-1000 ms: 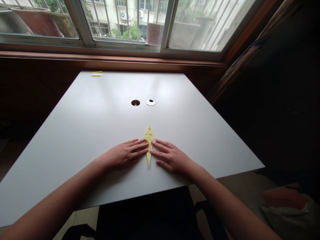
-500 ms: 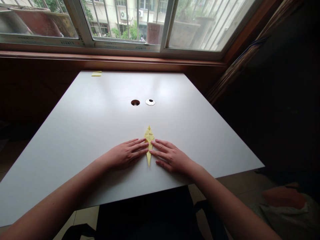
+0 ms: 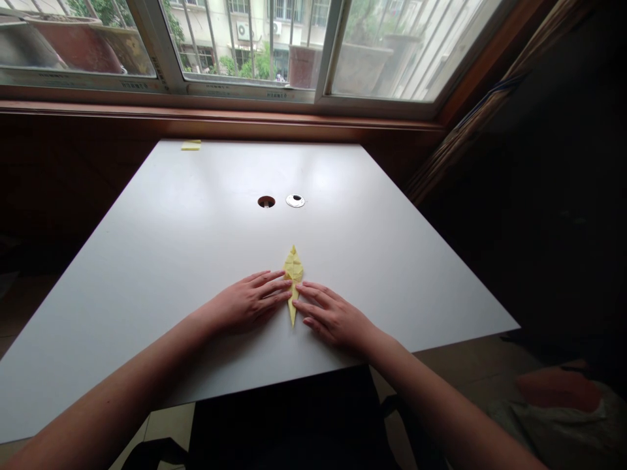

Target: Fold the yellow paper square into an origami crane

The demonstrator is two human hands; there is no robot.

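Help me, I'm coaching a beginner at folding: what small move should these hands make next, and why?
Probably smooth down the right edge of the folded yellow paper with the right hand, the left hand steadying it: both hands meet its narrow lower part from opposite sides, and creases show in the wider part above.

A room with the look of a home: a white tabletop stands with its far edge by a sliding window, plant pots and metal bars outside. A gathered curtain hangs beyond the right edge; tiled floor shows below the near edge. Opposite, a building bears air-conditioning units.
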